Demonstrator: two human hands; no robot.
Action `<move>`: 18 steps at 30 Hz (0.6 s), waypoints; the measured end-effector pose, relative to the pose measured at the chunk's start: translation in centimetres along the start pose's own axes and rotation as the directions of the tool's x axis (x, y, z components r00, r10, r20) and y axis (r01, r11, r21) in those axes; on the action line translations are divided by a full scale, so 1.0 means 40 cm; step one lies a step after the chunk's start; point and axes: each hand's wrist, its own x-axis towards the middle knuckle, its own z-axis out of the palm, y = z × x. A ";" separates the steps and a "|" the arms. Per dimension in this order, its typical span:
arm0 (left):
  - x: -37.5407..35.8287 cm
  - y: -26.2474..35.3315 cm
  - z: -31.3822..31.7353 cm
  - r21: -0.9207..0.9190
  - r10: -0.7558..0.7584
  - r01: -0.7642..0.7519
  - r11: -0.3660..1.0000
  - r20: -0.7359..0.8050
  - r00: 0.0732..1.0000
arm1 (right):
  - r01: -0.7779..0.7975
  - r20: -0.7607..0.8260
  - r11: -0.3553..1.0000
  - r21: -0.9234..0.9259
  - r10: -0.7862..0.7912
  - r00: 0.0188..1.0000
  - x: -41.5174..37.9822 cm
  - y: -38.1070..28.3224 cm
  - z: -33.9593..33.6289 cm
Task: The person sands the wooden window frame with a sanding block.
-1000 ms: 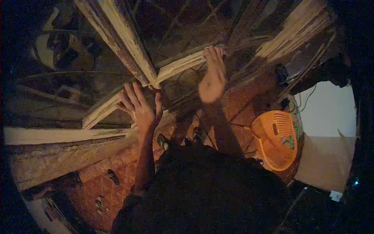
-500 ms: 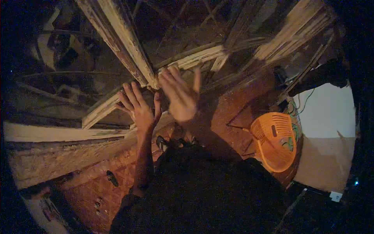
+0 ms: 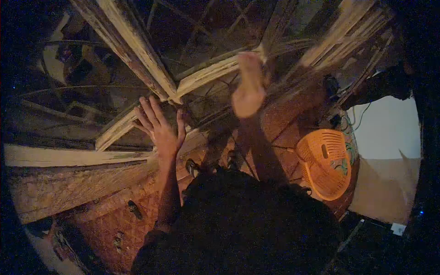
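My left hand (image 3: 164, 130) lies with its fingers spread against the lower rail of the left window leaf (image 3: 120, 127), near where the two leaves meet. The weathered, pale wooden frames form a V there, around dark panes. My right hand (image 3: 249, 89) is smeared by motion and raised at the lower rail of the right window leaf (image 3: 213, 73), close to its far right corner. Nothing shows in either hand. Below the leaves runs the worn sill (image 3: 68, 188).
An orange plastic chair (image 3: 324, 165) with green cord on it stands at the right, by a white and tan wall (image 3: 387, 133). A dark slipper (image 3: 134, 209) lies on the reddish tiled floor (image 3: 103, 229). A diamond-patterned grille (image 3: 206, 23) shows beyond the window.
My right hand has moved right and up along the right leaf's lower rail, away from the meeting point. My left hand stays nearly in place; the leaves' meeting edges have shifted slightly left.
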 end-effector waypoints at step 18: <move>0.015 0.028 -0.011 -0.002 0.032 -0.032 0.999 -0.082 0.996 | -0.063 0.051 0.997 -0.045 0.066 0.997 0.021 -0.003 -0.039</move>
